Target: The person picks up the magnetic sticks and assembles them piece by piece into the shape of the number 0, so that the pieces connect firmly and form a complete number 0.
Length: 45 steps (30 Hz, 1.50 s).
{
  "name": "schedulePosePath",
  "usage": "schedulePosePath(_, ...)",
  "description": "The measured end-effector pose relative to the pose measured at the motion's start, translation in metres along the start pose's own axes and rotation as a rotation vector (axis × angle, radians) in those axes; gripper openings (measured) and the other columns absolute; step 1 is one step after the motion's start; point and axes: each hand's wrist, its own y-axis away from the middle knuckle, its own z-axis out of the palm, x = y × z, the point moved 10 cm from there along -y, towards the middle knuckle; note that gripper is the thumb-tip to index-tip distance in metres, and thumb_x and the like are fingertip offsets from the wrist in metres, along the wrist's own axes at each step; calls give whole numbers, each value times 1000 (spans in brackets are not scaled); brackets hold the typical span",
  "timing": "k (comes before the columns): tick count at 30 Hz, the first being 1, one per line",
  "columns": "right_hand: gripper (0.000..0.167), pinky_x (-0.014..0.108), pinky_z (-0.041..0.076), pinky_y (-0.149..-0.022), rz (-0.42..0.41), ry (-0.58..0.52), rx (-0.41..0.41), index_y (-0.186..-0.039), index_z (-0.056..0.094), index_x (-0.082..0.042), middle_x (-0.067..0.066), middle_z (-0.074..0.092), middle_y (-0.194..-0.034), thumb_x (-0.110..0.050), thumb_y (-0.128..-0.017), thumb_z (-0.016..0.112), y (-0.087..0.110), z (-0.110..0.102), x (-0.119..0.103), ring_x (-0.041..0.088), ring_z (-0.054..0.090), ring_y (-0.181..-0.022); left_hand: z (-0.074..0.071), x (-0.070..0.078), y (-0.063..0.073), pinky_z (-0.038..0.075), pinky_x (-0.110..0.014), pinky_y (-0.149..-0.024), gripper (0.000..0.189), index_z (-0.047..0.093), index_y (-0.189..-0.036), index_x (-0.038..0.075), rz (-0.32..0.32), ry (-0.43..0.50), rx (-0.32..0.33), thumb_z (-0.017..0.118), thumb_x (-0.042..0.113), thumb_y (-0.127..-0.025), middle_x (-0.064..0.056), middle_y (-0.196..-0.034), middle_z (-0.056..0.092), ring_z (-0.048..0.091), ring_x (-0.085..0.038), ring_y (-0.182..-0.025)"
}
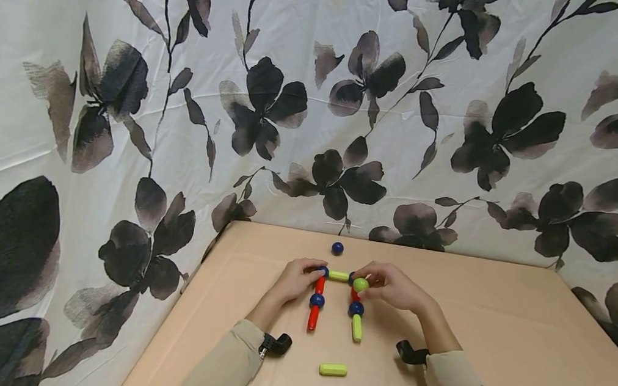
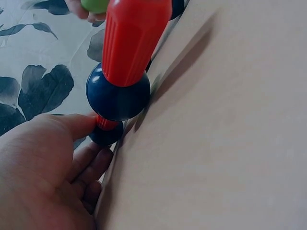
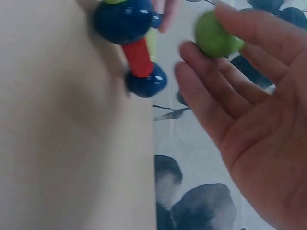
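Note:
A U-shaped assembly of toy sticks and balls lies on the table. Its left side has a red stick [image 1: 312, 319], a blue ball [image 1: 316, 301] and another red stick [image 1: 320, 285]. A yellow-green stick [image 1: 338, 276] crosses the far end. Down the right side run a red stick, a blue ball [image 1: 356, 309] and a yellow-green stick [image 1: 356, 329]. My left hand [image 1: 296, 279] holds the far left corner's blue ball [image 2: 106, 135], thumb by the red stick's end. Above the far right corner, my right hand [image 1: 393, 286] pinches a green ball [image 3: 216, 36], apart from the assembly in the right wrist view.
A loose blue ball [image 1: 337, 248] lies beyond the assembly, near the table's far edge. Closer in, a loose yellow-green stick [image 1: 333, 370] rests between the forearms. A floral cloth [image 1: 297, 204] hangs behind the tan table [image 1: 495, 332].

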Motion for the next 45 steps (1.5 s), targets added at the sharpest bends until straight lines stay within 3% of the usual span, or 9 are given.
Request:
schedulePosePath(6,34,23,55,-92,13,-51,-177,-125,74,-15,5,75,-118,-16,-92,80,8,10,-9,21,70,-102,0,0,-1,49,-45,-109,31,72,-133,16,1,-17,3,64,27,-105,-4,-131,71,63,-23,-123)
schedulePosePath(12,35,26,55,-82,8,-26,-248,-121,74,-4,4,75,-107,-18,-90,83,11,19,-14,22,66,-91,-1,2,-1,48,-47,-110,32,71,-134,14,2,-12,3,65,26,-105,-5,-132,70,63,-24,-124)
schedulePosePath(16,34,26,53,-77,-24,-35,-289,-119,76,-6,4,75,-106,-20,-89,84,12,26,-17,23,64,-86,-1,-1,-1,47,-46,-112,32,72,-134,16,-16,-11,2,65,26,-104,-4,-133,69,62,-24,-127)
schedulePosePath(21,32,23,52,-71,-29,-78,-438,-120,76,-8,3,75,-114,-19,-90,82,16,44,-16,15,64,-79,0,-3,0,47,-46,-112,32,71,-134,16,-13,-4,1,65,25,-105,-5,-133,69,61,-25,-127)
schedulePosePath(24,33,22,50,-71,-37,-107,-556,-122,76,-6,8,74,-123,-16,-91,81,21,58,-18,11,63,-90,-1,-3,-1,47,-46,-112,32,71,-134,16,-10,-5,0,65,25,-105,-5,-133,70,62,-24,-126)
schedulePosePath(28,32,32,53,-89,-56,-91,-651,-120,77,-6,11,73,-127,-15,-89,82,23,72,-22,10,62,-112,-1,1,-1,48,-46,-111,32,72,-134,14,14,-14,4,65,24,-105,-6,-132,70,63,-25,-126)
schedulePosePath(31,31,38,50,-101,-33,-58,-672,-117,79,-8,5,74,-125,-16,-87,84,22,77,-21,10,63,-116,-2,4,-2,48,-47,-111,31,72,-133,13,26,-16,10,65,23,-104,-7,-132,70,63,-26,-126)
schedulePosePath(38,27,33,52,-92,55,-40,-663,-112,81,-12,-3,74,-118,-16,-85,86,20,82,-13,11,62,-108,-3,5,-1,48,-47,-110,30,72,-133,15,22,-15,14,65,24,-105,-6,-131,71,63,-26,-126)
schedulePosePath(45,27,37,50,-94,56,-15,-659,-108,82,-13,-2,71,-113,-14,-82,89,21,84,-15,13,60,-107,-3,5,0,48,-47,-110,31,72,-133,14,17,0,5,65,23,-104,-6,-131,71,63,-26,-126)
